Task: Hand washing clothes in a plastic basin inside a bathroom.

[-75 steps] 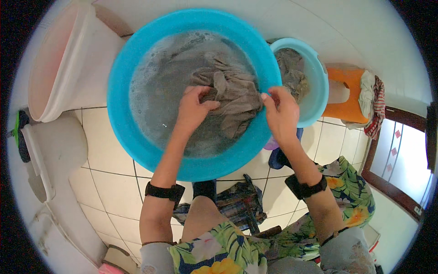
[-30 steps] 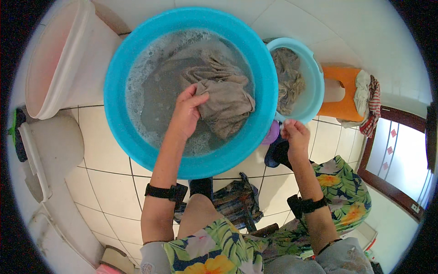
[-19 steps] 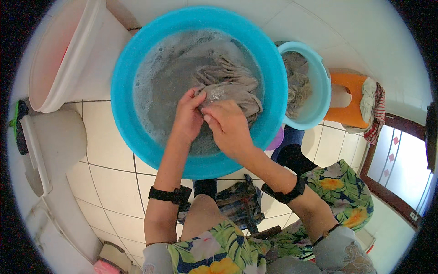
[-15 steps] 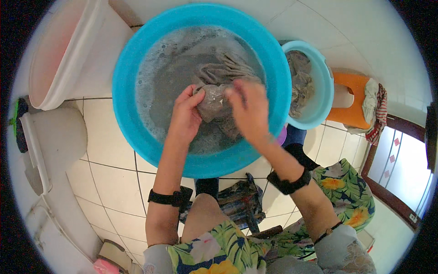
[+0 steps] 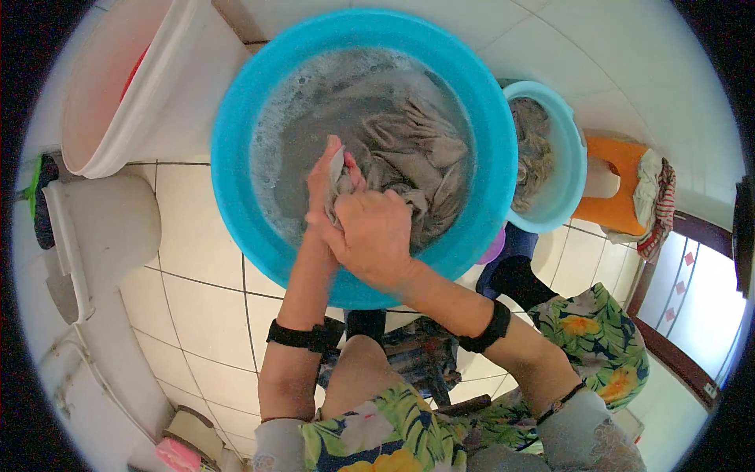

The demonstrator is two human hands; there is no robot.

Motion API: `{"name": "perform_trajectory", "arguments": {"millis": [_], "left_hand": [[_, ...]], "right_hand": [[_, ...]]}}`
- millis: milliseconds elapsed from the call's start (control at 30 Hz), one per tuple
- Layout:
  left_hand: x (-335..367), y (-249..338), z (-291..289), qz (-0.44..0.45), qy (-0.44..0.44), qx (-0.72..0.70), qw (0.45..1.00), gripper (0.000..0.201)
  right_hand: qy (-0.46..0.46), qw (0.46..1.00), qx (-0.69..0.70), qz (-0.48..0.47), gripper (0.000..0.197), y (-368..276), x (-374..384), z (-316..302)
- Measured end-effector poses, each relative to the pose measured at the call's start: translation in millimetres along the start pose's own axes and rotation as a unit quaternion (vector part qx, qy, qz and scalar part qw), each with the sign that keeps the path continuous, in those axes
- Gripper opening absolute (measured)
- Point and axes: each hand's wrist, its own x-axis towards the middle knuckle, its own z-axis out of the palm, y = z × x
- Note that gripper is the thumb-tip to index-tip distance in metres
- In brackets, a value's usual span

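Observation:
A large blue basin (image 5: 228, 173) holds cloudy, foamy water and a soaked grey-brown cloth (image 5: 421, 149). Over the basin's near half, my left hand (image 5: 321, 185) has its thumb and fingers around a bunched part of the cloth. My right hand (image 5: 373, 232) is closed on the same bunch, its knuckles up and its thumb against my left wrist. The hands press together, so much of the gripped cloth is hidden. The rest of the cloth trails to the right in the water.
A smaller light-blue basin (image 5: 572, 161) with wet cloth stands at the right, beside an orange stool (image 5: 609, 206) with cloths over its edge. A tall white tub (image 5: 169, 94) and a white bin (image 5: 118, 224) are at the left. A purple container (image 5: 493, 248) peeks out below the basin's rim.
My right hand has come left and nearer to me, now gripping the cloth against my left hand. More cloth lies spread at the right of the water. The view has shifted slightly.

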Motion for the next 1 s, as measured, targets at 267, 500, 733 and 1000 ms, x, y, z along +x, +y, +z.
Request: {"name": "perform_trajectory", "arguments": {"millis": [267, 500, 733, 1000], "left_hand": [[1, -8, 15, -0.033, 0.091, 0.013, 0.995, 0.028], [-18, -28, 46, -0.019, 0.118, -0.030, 0.992, 0.017], [-6, -35, 7, -0.096, -0.076, -0.116, 0.986, 0.015], [-8, -6, 3, -0.130, 0.076, 0.001, 0.989, 0.022]], "right_hand": [[-0.022, 0.990, -0.078, 0.119, 0.038, 18, 14, 20], [-0.007, 0.983, -0.066, 0.172, 0.035, 58, 37, 22], [0.009, 0.990, -0.121, 0.067, 0.028, 41, 26, 17], [0.002, 0.994, -0.107, 0.027, 0.029, 13, 10, 20]]}}
